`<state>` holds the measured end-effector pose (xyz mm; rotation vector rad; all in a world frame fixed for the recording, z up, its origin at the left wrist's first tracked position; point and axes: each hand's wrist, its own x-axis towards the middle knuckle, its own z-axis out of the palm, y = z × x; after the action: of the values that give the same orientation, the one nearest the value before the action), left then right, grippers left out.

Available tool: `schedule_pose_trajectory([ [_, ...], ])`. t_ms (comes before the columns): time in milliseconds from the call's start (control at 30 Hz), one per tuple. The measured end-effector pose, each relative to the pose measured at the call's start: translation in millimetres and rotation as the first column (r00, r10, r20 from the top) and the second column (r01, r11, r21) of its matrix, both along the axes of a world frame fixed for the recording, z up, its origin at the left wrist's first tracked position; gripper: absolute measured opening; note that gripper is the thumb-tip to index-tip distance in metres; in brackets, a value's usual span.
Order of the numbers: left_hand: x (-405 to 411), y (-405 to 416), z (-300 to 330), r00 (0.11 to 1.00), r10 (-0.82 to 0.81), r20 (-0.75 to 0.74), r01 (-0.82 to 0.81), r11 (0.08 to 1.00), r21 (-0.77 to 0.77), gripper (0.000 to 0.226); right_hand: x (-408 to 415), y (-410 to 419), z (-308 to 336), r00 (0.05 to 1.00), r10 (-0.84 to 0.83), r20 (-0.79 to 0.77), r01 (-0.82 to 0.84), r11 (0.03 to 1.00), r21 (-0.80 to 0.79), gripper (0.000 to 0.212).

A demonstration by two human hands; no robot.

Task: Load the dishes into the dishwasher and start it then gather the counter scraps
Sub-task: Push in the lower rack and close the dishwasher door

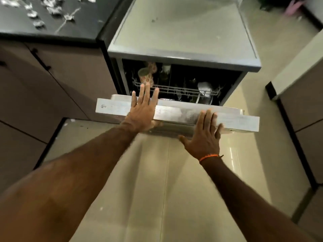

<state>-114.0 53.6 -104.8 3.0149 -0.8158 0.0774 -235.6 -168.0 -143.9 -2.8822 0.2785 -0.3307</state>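
Down at the dishwasher [183, 41] both hands are on the door [174, 114], which sits partway up, neither flat nor latched. Left hand [142, 109] lies flat with fingers spread across the top edge near the control strip; right hand [204, 131] is also spread, fingers straight against the door's outer face, thumb splayed off to the side. Neither one grips anything — flat palms make sense here, since my guess is the door just needs an even shove from two spots so it swings shut square. An orange thread band [208, 156] circles the right wrist.

Inside, the rack [174, 89] carries the dishes: a patterned cup [146, 75] on the left, something pale and rounded on the right, too dark to say what. So loading looks done and starting it is probably next.

Scraps [50, 10] — shiny crumpled bits — are scattered over the black bench [78, 27] up to the left, well apart from the hands, untouched. Brown cabinet fronts [52, 81] run beneath it, and the floor [157, 189] is glossy beige tile.
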Motion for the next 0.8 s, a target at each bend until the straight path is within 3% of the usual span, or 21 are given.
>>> schedule_pose_trajectory([
  [100, 54.5, -16.2, 13.6, 0.999, 0.014, 0.039, -0.012, 0.999, -0.036, 0.138, 68.2, -32.0, 15.8, 0.993, 0.117, 0.029, -0.108, 0.969, -0.224, 0.111],
  [200, 98.7, -22.1, 22.7, 0.993, -0.035, 0.112, 0.041, 0.998, -0.054, 0.136, 120.9, -50.9, 30.3, 0.981, 0.178, 0.073, -0.15, 0.945, -0.292, 0.101],
  [400, 166.6, -38.8, 33.9, 0.975, -0.1, 0.197, 0.109, 0.993, -0.04, 0.119, 193.5, -71.7, 37.6, 0.963, 0.209, 0.172, -0.135, 0.922, -0.364, 0.084],
  [600, 172.3, -51.3, 30.0, 0.956, -0.012, 0.293, 0.105, 0.947, -0.304, 0.088, 214.7, -69.6, 62.0, 0.928, 0.204, 0.313, -0.073, 0.921, -0.383, 0.056],
  [700, 176.0, -55.7, 35.7, 0.951, 0.021, 0.31, 0.091, 0.935, -0.342, 0.077, 227.5, -70.9, 87.4, 0.932, 0.202, 0.3, -0.088, 0.931, -0.353, 0.043],
  [800, 176.3, -53.8, 43.9, 0.95, 0.015, 0.312, 0.095, 0.938, -0.334, 0.075, 229.1, -76.7, 96.9, 0.944, 0.23, 0.237, -0.15, 0.938, -0.313, 0.043],
])
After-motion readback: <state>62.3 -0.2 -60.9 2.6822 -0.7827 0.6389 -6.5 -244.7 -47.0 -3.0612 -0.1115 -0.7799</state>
